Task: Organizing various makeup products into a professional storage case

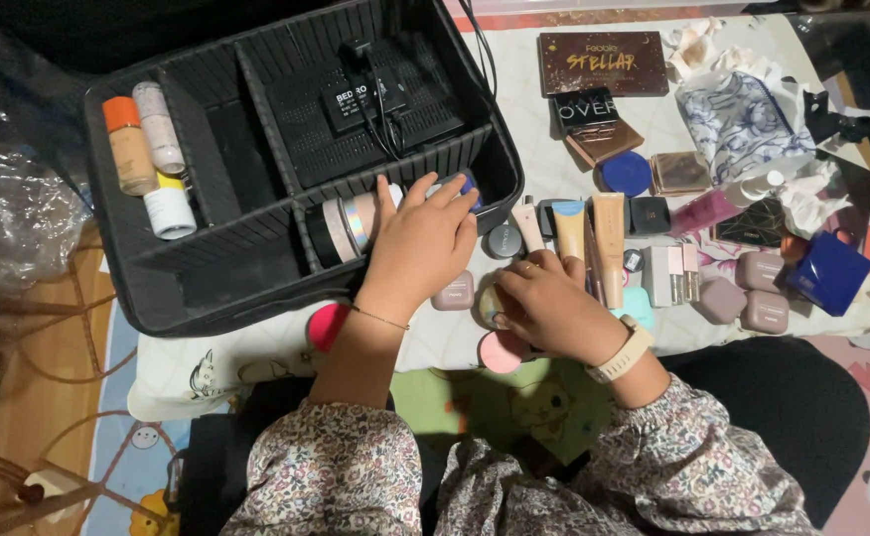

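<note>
Your left hand [420, 248] reaches into the black organiser case [207, 288], fingers spread loosely over a blue-capped item [467, 185]. Your right hand [544, 303] curls around a small round compact [490, 306] on the cosmetics-strewn white cloth [435, 342], above a cartoon play mat [117, 417].

The left hand [423, 243] hides most of a blue item; the right hand [546, 308] covers a small round compact.

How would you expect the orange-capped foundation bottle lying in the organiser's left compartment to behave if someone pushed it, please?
The orange-capped foundation bottle looks round-bodied and lies on its side, so it would probably roll rather than slide. It rests against the pale speckled bottle, which would likely get nudged too. It looks rigid, and its smooth surface may be somewhat slippery.
</note>
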